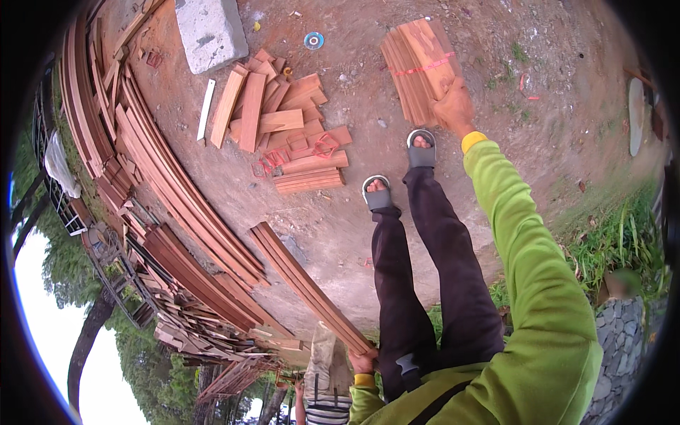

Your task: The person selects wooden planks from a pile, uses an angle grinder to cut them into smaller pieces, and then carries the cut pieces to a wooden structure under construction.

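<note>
My right hand point(453, 108) is closed on the near right corner of a bundle of short reddish-brown wooden boards point(416, 64), bound round the middle with a red strap. The bundle is just beyond my right foot. Low in the view, beside my left thigh, my left hand point(363, 362) grips the near end of a few long wooden planks point(308, 289). Those planks slant away to the upper left. Part of the left hand's fingers is hidden by the wood and my clothing.
Loose short boards point(251, 113) lie heaped left of my feet, with red strap loops point(326, 145) among them. A concrete block point(210, 32), a white strip point(206, 110) and a blue disc point(314, 40) lie beyond. Long plank stacks point(184, 191) line the left. Another person point(329, 368) is nearby.
</note>
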The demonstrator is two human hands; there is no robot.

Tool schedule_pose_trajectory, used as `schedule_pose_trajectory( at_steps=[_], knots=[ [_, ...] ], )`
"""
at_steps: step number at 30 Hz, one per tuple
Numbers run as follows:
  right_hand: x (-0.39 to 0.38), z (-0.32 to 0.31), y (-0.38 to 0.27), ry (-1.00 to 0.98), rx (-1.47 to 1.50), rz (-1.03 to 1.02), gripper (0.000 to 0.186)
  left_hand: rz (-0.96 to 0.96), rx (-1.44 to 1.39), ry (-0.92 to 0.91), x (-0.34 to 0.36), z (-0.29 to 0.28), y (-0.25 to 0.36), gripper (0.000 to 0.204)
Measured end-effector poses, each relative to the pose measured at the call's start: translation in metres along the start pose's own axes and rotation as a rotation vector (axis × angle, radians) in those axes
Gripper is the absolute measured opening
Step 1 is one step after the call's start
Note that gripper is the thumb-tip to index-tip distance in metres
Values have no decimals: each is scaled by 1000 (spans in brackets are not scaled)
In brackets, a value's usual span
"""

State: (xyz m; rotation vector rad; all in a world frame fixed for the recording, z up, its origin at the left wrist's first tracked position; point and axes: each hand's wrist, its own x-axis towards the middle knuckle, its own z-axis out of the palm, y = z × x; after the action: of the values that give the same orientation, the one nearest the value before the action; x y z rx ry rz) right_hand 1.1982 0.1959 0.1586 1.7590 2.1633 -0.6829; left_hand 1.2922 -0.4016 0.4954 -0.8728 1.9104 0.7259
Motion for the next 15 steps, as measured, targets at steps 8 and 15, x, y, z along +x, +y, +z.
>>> schedule_pose_trajectory(
  at_steps=[8, 15],
  knots=[
    [10, -45, 5, -115, 306, -120, 80, 24, -189, -15, -14, 22, 17, 40],
    [17, -128, 6, -496, 767, 99, 53, 144, -46, -17, -19, 29, 38, 43]
  ],
)
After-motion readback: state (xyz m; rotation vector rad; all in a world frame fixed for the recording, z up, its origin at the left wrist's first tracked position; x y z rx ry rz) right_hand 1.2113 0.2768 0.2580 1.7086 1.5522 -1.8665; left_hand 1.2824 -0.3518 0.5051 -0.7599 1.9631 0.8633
